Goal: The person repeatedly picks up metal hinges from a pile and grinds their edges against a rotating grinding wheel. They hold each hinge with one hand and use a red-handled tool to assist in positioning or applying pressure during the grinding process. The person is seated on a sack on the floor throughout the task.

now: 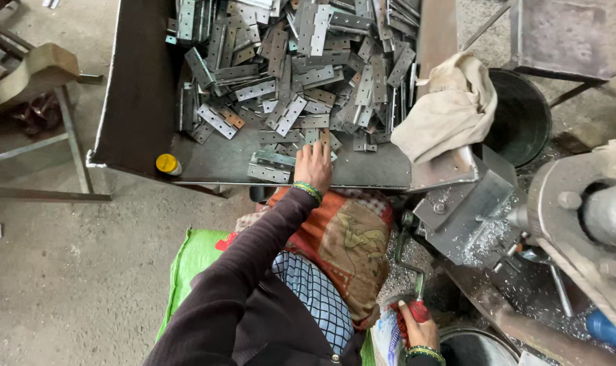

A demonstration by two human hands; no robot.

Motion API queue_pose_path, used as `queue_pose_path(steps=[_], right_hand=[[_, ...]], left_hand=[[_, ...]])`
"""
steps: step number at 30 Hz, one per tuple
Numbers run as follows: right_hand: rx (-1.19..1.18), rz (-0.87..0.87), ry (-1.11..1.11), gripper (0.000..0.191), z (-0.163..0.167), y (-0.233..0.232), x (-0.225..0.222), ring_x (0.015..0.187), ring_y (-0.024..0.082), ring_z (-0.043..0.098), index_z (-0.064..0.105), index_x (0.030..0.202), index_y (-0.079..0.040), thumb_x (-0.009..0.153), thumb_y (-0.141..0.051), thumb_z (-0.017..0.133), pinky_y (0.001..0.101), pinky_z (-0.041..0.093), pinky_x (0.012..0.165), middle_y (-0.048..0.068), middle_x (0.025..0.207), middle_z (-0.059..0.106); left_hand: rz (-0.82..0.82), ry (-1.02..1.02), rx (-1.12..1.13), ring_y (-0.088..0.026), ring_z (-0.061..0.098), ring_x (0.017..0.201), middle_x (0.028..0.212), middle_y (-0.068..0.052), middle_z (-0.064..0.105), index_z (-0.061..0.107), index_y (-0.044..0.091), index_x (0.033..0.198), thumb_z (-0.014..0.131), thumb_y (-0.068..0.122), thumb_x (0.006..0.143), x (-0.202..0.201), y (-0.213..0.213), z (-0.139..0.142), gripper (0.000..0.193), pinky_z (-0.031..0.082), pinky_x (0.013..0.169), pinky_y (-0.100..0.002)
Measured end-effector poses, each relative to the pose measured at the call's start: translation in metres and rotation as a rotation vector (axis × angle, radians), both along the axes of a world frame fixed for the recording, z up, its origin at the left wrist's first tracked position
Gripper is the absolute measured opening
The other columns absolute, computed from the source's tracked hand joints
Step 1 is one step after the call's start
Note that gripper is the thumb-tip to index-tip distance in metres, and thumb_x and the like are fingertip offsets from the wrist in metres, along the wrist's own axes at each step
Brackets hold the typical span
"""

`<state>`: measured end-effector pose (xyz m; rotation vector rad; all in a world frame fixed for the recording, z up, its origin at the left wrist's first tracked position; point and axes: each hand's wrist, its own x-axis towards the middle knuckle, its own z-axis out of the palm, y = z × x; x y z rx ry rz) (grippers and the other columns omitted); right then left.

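Reaching left hand [313,165] into tray [138,102], fingers laid flat and spread on hinge [323,137] at near edge of hinge pile [301,68]; nothing pinched yet. Right hand [420,330] closed round red lever grip [416,310] beside machine [579,210]. Best take single loose hinge from front edge, not tangled heap. Cloth [450,108] on tray's right wall. Yellow cap [166,163] at near-left corner.

Head-worn view, steeply downward, close
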<state>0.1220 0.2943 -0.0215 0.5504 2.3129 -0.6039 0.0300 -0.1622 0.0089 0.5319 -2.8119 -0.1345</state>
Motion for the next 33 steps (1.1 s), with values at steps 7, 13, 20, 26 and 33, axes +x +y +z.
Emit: queue_pose_path(steps=[7, 13, 20, 26, 33], right_hand=[[-0.098, 0.051, 0.080, 0.058, -0.014, 0.005, -0.001, 0.068, 0.026, 0.070, 0.080, 0.084, -0.003, 0.080, -0.061, 0.074, 0.0410, 0.052, 0.067, 0.014, 0.071, 0.075], [-0.248, -0.043, 0.312, 0.053, -0.035, 0.018, 0.008, 0.082, 0.021, 0.073, 0.075, 0.101, -0.010, 0.071, -0.053, 0.081, 0.0383, 0.054, 0.078, 0.009, 0.091, 0.079], [-0.541, -0.276, 0.288, 0.055, -0.036, 0.011, 0.015, 0.079, 0.022, 0.068, 0.070, 0.107, -0.007, 0.075, -0.051, 0.082, 0.0411, 0.054, 0.072, 0.011, 0.095, 0.077], [-0.150, -0.020, 0.179, 0.053, -0.001, 0.005, 0.012, 0.077, 0.023, 0.074, 0.077, 0.098, -0.009, 0.076, -0.057, 0.075, 0.0381, 0.055, 0.078, 0.012, 0.087, 0.080], [0.002, 0.117, 0.134, 0.065, 0.066, 0.012, -0.013, 0.093, 0.033, 0.073, 0.077, 0.107, -0.011, 0.077, -0.068, 0.070, 0.0421, 0.054, 0.086, 0.015, 0.099, 0.078]], left_hand=[[-0.190, 0.075, 0.254, -0.029, 0.064, 0.099, 0.100, -0.006, 0.065, 0.063, 0.014, 0.105, 0.062, 0.010, 0.084, 0.010, 0.003, 0.032, 0.022, 0.048, 0.083, -0.046], [-0.748, 0.137, 0.390, -0.026, 0.062, 0.111, 0.112, -0.005, 0.067, 0.066, 0.014, 0.115, 0.065, 0.015, 0.088, -0.010, 0.111, 0.071, 0.027, 0.047, 0.092, -0.045], [-1.113, -0.133, 0.201, -0.029, 0.034, 0.144, 0.156, -0.001, 0.052, 0.070, 0.023, 0.110, 0.071, 0.021, 0.073, -0.056, 0.193, 0.057, 0.038, 0.016, 0.115, -0.068], [-0.906, -0.336, 0.162, -0.026, 0.032, 0.156, 0.160, 0.001, 0.047, 0.063, 0.023, 0.140, 0.062, 0.021, 0.093, -0.056, 0.210, 0.037, 0.047, 0.009, 0.124, -0.072], [-0.749, -0.126, 0.329, -0.032, 0.037, 0.147, 0.151, -0.014, 0.048, 0.055, 0.007, 0.141, 0.061, 0.046, 0.092, -0.052, 0.256, 0.039, 0.064, 0.004, 0.123, -0.071]])
